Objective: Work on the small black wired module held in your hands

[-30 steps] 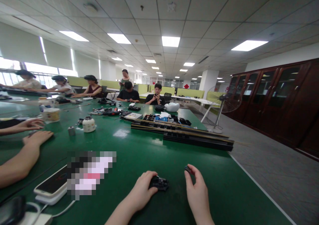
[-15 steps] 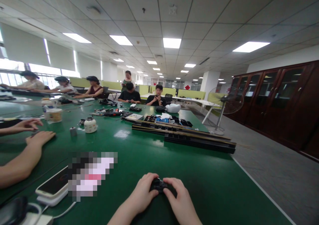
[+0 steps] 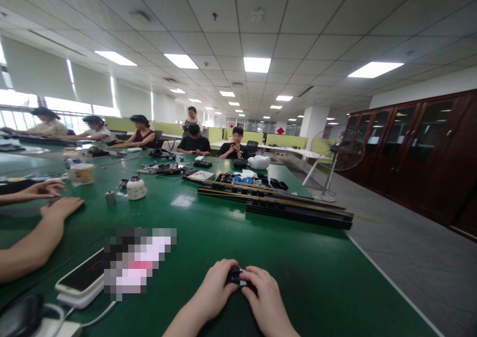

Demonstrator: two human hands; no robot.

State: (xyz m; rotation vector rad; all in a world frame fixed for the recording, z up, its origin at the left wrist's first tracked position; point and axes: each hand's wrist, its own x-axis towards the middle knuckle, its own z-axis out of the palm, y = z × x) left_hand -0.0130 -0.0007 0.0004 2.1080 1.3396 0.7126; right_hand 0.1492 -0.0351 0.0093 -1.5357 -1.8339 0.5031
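A small black part (image 3: pixel 234 276) rests on the green table (image 3: pixel 208 222) close to me, near the bottom of the view. My left hand (image 3: pixel 214 290) curls round its left side. My right hand (image 3: pixel 263 297) presses against its right side, fingers bent over it. Both hands meet on the part and hide most of it. The smaller black piece that my right hand pinched earlier is hidden under the fingers.
A phone (image 3: pixel 80 276) lies on a white pad at my left, with a cable. A co-worker's arms (image 3: pixel 33 237) rest on the table at left. Long black rails (image 3: pixel 283 208) cross the table's middle. A white jar (image 3: pixel 135 187), cups and tools stand farther back. Several people sit at the far end.
My right hand, which held a small black piece apart from the part a second ago, has moved left and closed onto the part beside my left hand.
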